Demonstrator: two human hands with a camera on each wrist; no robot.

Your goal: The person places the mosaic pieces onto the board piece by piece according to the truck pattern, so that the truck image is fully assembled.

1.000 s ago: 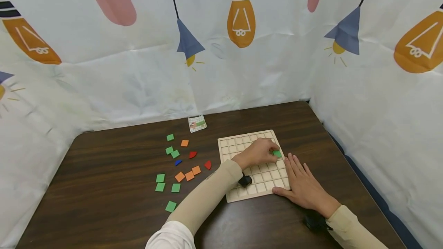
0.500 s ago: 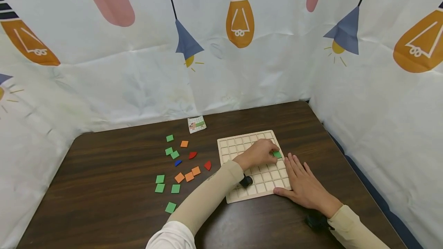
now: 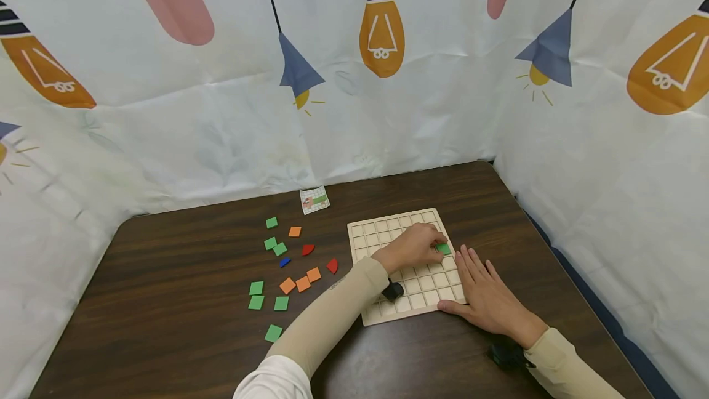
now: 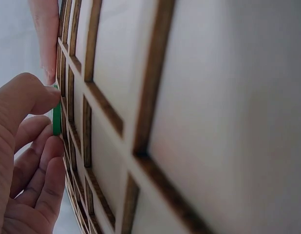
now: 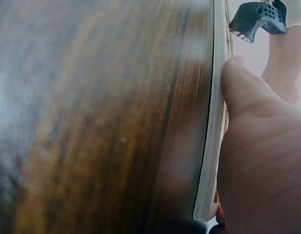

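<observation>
- Left hand: fingers pinch a green tile at the board's right side.
- Right hand: fingers straight, released, against its near right corner.
- 4 orange tiles lie left on the desk.

Offering no readable text, number, label or brand on any surface. Showing a faint dark marking, too small and blurred to make out, on the left beige fabric sleeve. Bearing a tiny printed grid with green and pink patches on the small white paper card near the far edge of the dark brown wooden bench, appearing too small to yield a legible character.
</observation>
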